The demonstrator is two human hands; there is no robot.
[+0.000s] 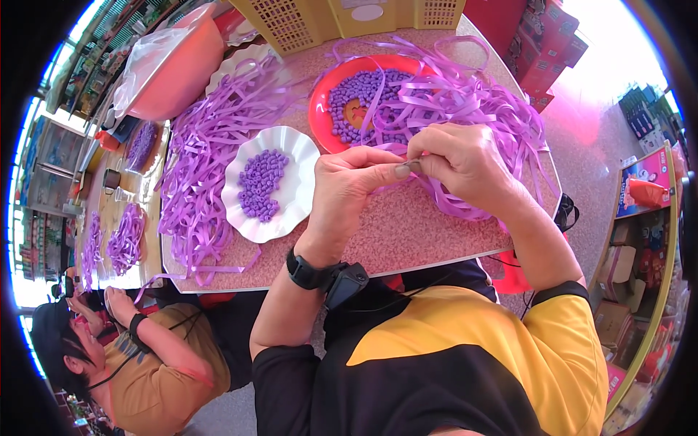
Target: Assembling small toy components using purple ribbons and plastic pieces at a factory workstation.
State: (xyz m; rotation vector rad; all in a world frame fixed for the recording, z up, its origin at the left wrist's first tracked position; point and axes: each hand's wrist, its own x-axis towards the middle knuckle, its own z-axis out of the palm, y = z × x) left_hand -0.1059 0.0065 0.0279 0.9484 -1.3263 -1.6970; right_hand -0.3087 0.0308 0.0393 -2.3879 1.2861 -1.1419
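Near the table's middle, my left hand [349, 192] and my right hand [469, 167] meet with thumbs and fingers pinched together. Both grip a thin purple ribbon [432, 190] at their fingertips; the exact pinch point is partly hidden by the fingers. Just beyond them, a red plate [318, 109] bears small purple bead-like pieces [354, 91], with ribbon draped over its right side. A loose heap of purple ribbons [502, 109] spreads behind and beside my right hand. Left of my left hand lies a white scalloped plate [294, 156] holding more purple pieces [260, 185].
Another ribbon pile [193, 182] covers the table's left side. At the back stand a yellow crate [291, 25] and a pink basin [171, 73] with a plastic bag. A co-worker [153, 363] sits to the left at a wooden table [149, 240]. Shelves [632, 283] stand at right.
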